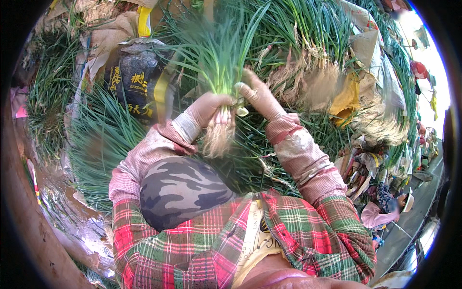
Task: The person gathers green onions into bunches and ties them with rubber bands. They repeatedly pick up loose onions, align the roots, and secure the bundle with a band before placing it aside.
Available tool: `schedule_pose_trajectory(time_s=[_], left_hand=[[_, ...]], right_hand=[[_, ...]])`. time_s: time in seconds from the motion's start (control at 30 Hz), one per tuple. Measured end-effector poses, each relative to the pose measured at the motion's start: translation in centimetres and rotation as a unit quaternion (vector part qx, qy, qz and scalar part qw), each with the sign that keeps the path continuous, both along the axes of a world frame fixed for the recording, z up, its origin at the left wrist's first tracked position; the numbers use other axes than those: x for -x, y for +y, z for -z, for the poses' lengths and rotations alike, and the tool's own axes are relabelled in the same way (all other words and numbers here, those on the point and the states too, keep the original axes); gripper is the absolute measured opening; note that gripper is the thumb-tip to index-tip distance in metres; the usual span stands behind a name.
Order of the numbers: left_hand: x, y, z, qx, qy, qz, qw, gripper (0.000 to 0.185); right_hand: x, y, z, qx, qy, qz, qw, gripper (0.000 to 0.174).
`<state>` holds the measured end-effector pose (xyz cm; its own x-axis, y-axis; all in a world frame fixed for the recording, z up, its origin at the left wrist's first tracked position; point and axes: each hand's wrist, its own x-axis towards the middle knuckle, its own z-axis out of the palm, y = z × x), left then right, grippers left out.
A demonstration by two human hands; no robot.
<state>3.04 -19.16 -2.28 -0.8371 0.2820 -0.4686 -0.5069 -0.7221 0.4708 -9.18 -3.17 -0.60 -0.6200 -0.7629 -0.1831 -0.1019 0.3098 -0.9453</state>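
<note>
A bunch of green onions (222, 68) with pale bulbs and hairy roots stands upright in front of me, leaves away from me and roots toward me. Around its lower stems my left hand (208, 107) is closed, in a pale, soiled glove. My right hand (257, 93), gloved too, is at the bunch's right side with thumb and fingers apart; whether it grips any stems is unclear. Beside it, at the bunch's right edge, is a small whitish roll (242, 111), perhaps tape. Loose green onions (267, 166) lie beneath both hands.
A large pile of green onions with roots (314, 65) lies beyond my right hand. A black printed plastic bag (139, 79) and more green leaves (104, 133) are at left. Yellow plastic (346, 99) and woven sacks (366, 50) lie right. Another person (384, 211) is at far right.
</note>
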Motion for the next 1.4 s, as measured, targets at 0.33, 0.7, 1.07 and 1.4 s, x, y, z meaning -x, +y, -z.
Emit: schedule_pose_trajectory(time_s=[0.33, 0.7, 1.07, 1.4], left_hand=[[1.0, -0.7, 0.9, 0.1, 0.071, 0.062, 0.99, 0.027], [0.3, 0.1, -1.7, 0.106, 0.048, 0.02, 0.993, 0.026], [0.9, -4.2, -7.0, 0.354, 0.085, -0.24, 0.9, 0.037], [5.2, -2.3, 0.1, 0.072, -0.083, -0.104, 0.989, 0.027]], right_hand=[[0.5, 2.1, -2.2, -0.101, 0.194, -0.115, 0.969, 0.029], [-2.2, 2.1, -3.1, -0.122, 0.277, -0.111, 0.947, 0.022], [-0.2, 10.0, -4.2, -0.458, 0.246, -0.436, 0.735, 0.028], [19.5, 4.4, -5.5, -0.515, 0.404, 0.048, 0.754, 0.034]])
